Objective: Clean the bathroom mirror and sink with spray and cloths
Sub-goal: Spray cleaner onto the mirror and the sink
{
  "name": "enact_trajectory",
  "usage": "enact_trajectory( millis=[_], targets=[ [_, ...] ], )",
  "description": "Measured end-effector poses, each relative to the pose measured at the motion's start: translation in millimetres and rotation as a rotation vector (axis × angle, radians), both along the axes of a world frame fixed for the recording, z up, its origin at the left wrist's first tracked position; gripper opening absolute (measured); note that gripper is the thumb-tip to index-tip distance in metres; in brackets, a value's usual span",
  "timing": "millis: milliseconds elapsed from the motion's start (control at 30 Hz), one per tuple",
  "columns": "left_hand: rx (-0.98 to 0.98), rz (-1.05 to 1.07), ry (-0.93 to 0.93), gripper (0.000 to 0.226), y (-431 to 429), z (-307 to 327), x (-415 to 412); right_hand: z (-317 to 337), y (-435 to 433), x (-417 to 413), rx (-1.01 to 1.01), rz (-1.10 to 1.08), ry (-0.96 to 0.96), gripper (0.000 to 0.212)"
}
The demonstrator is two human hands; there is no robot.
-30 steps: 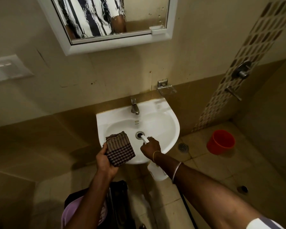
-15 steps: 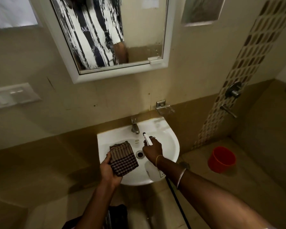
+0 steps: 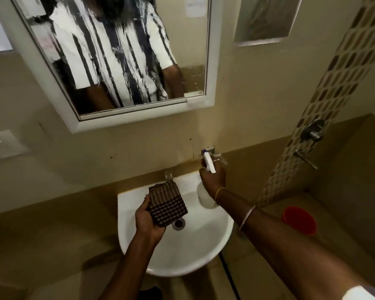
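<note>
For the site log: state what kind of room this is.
A small bathroom, most likely in a home. A white wall-hung sink with a tap sits below a white-framed mirror, and a shower valve is set in the tiled wall to the right.
</note>
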State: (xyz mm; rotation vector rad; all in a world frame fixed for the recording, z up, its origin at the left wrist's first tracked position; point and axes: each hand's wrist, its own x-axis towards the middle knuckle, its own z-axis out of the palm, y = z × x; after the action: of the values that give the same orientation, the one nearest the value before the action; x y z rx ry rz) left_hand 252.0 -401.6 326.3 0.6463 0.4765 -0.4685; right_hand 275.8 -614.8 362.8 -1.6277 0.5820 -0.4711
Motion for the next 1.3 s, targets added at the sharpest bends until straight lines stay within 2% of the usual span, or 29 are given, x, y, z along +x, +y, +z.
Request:
enact_trajectory(
  millis=[133, 300, 467, 1133, 1200, 1300],
  targets=[
    [0.000, 0.033, 0.002, 0.049, -9, -8, 20, 13, -38, 40, -0.052, -0.051, -0.081, 0.022],
    [-0.011, 0.061, 0.028, 0.053, -14, -18, 34, 21, -72, 79, -0.094, -0.043, -0.114, 0.034],
    [-0.033, 0.098, 0.057, 0.054, -21, -24, 42, 12, -87, 105, -0.135, -0.047, -0.150, 0.035],
    [0.020, 0.127, 0.038, 0.050, -45, -13, 38, -14, -96, 138, -0.202, -0.058, -0.194, 0.040],
    [0.014, 0.124, 0.043, 0.050, -44, -13, 38, -16, -97, 137, -0.212, -0.038, -0.206, 0.044],
    [0.019, 0.112, 0.036, 0.048, -43, -10, 36, -21, -99, 129, -0.209, -0.002, -0.178, 0.062]
  ],
)
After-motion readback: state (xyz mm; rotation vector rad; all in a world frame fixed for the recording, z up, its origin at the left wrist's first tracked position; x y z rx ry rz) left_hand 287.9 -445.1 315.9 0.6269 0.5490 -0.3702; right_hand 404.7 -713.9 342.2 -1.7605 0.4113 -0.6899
